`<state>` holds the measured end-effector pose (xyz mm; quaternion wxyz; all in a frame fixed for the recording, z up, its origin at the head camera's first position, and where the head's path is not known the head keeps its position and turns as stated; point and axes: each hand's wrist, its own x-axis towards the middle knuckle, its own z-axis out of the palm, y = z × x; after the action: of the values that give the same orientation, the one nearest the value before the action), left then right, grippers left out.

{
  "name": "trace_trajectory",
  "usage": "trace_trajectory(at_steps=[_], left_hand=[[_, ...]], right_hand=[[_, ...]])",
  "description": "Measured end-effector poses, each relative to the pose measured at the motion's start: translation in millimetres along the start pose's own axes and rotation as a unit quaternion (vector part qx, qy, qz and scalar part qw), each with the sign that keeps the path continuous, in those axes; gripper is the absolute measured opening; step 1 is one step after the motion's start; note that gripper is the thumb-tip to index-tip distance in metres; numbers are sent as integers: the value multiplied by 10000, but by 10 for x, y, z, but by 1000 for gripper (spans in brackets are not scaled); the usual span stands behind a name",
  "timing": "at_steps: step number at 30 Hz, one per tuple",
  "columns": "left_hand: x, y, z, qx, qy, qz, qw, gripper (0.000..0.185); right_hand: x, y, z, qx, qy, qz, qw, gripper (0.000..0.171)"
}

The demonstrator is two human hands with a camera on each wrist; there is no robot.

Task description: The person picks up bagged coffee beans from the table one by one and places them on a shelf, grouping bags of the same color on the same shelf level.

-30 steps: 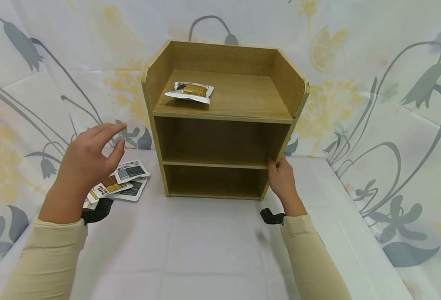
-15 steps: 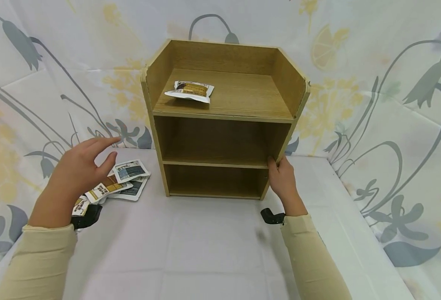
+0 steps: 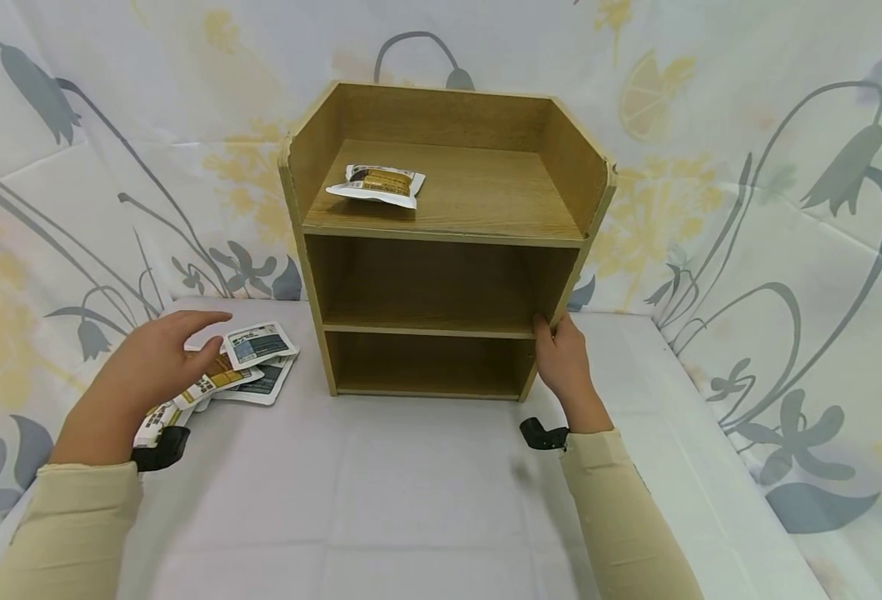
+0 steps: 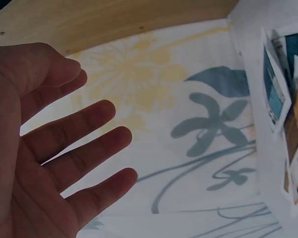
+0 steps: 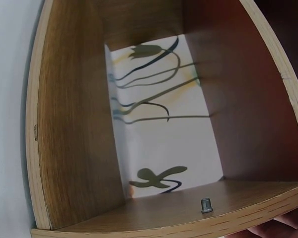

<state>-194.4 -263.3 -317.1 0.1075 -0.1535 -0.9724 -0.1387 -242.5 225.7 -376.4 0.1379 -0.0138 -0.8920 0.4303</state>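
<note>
A wooden shelf unit point(image 3: 441, 233) with a top tray and two compartments below stands at the back of the table. My right hand point(image 3: 563, 360) grips the edge of its right side panel, thumb on the front and fingers behind; in the right wrist view a few fingers point(image 5: 288, 223) show outside that panel. Over a pile of flat packets point(image 3: 259, 343) at the left, my left hand point(image 3: 148, 367) hovers with fingers spread and nothing in it. Its palm and separated fingers show in the left wrist view, the packets point(image 4: 275, 91) off to one side.
On the top tray lies a puffy white packet point(image 3: 379, 185) with a brown-gold label. A small metal peg point(image 5: 206, 205) sticks out inside the side panel. Floral cloth point(image 3: 749, 208) hangs behind and at both sides; white cloth point(image 3: 426, 483) covers the table.
My left hand has come down and slightly left, closer to the packet pile, uncovering more packets beside the wrist. The right hand keeps its grip on the shelf unit.
</note>
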Motion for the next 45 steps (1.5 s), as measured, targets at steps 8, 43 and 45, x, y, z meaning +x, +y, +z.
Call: trace_trajectory(at_steps=[8, 43, 45], left_hand=[[-38, -158, 97, 21, -415, -252, 9988, 41], [-216, -884, 591, 128, -1633, -1091, 9804, 52], [-241, -905, 629, 121, -1639, -1100, 9803, 52]], right_hand=[[-10, -11, 5, 12, 25, -24, 10000, 52], [15, 8, -9, 81, -7, -47, 10000, 55], [9, 13, -7, 83, -11, -27, 10000, 55]])
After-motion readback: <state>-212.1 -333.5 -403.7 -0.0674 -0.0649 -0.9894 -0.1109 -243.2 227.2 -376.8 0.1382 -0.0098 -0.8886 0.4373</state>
